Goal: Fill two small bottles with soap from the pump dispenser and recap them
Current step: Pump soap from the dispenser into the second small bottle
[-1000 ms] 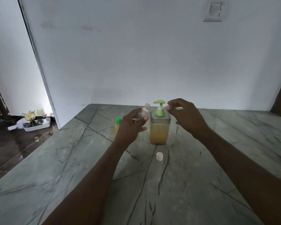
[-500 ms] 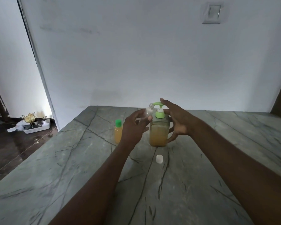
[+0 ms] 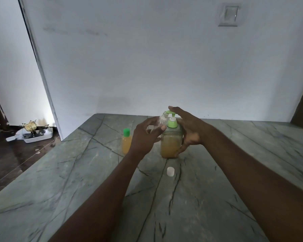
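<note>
A clear pump dispenser (image 3: 170, 145) with orange soap and a green pump head stands on the marble counter (image 3: 77, 180). My right hand (image 3: 189, 130) wraps its right side, with fingers resting on the pump top. My left hand (image 3: 145, 135) holds a small, clear, uncapped bottle (image 3: 162, 118), tilted with its mouth under the green spout. A second small bottle (image 3: 126, 141), filled with orange soap and closed with a green cap, stands to the left of my left hand. A white cap (image 3: 170, 171) lies on the counter in front of the dispenser.
A white wall rises right behind the counter, with a switch plate (image 3: 228, 15) high up. The counter's left edge drops to a dark floor, where a white tray with clutter (image 3: 33, 133) sits near a doorway.
My right hand came down from the air onto the dispenser, gripping its side and covering the pump head. My left hand brought the empty bottle's mouth up to the spout.
</note>
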